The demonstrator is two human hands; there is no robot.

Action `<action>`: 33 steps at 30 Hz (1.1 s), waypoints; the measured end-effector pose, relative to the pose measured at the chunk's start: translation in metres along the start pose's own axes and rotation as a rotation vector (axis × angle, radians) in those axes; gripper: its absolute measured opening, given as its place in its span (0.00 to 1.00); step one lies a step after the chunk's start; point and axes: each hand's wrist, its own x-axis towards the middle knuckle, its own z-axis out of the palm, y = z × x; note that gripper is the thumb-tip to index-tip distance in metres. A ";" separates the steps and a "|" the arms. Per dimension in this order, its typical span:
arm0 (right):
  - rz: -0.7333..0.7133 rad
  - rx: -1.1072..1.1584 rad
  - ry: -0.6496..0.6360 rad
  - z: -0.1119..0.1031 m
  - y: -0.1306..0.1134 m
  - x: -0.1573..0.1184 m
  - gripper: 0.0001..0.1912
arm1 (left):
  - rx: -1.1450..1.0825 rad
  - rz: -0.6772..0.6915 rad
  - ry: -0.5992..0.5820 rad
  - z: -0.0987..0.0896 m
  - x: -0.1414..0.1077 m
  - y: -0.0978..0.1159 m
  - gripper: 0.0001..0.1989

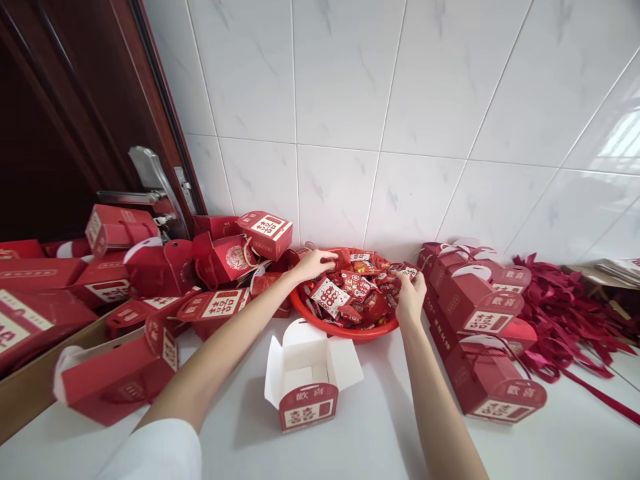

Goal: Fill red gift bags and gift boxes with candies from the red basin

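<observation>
A round red basin (pixel 345 331) against the tiled wall is heaped with red-wrapped sweets (pixel 367 283), among them a white and red square packet (pixel 330 297). My left hand (pixel 315 264) reaches over the basin's left side, fingers bent together at the sweets; what lies between them is hidden. At the right rim, my right hand (pixel 411 297) pinches a small red and white wrapped sweet (pixel 408 272). In front of the basin stands a gift box (pixel 309 403), red outside and white inside, its flaps spread and nothing visible in it.
Closed red gift boxes (pixel 484 313) line up on the right, beside a pile of dark red ribbons (pixel 555 313). More red boxes (pixel 220 303) crowd the left, some in a cardboard carton (pixel 50 373). A dark door (pixel 75 100) with a metal handle stands behind them.
</observation>
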 end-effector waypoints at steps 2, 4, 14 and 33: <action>0.005 0.004 0.001 0.001 -0.001 -0.001 0.16 | 0.050 0.036 -0.045 -0.007 -0.002 0.000 0.23; 0.007 0.007 0.001 0.001 -0.002 -0.001 0.16 | 0.144 0.062 -0.082 -0.014 -0.005 0.001 0.21; 0.013 -0.031 -0.004 0.000 -0.004 -0.002 0.16 | 0.602 0.074 -0.172 -0.024 -0.018 0.029 0.08; -0.019 -0.025 -0.026 -0.002 0.003 0.002 0.13 | 0.645 -0.076 -0.415 -0.023 -0.011 0.023 0.32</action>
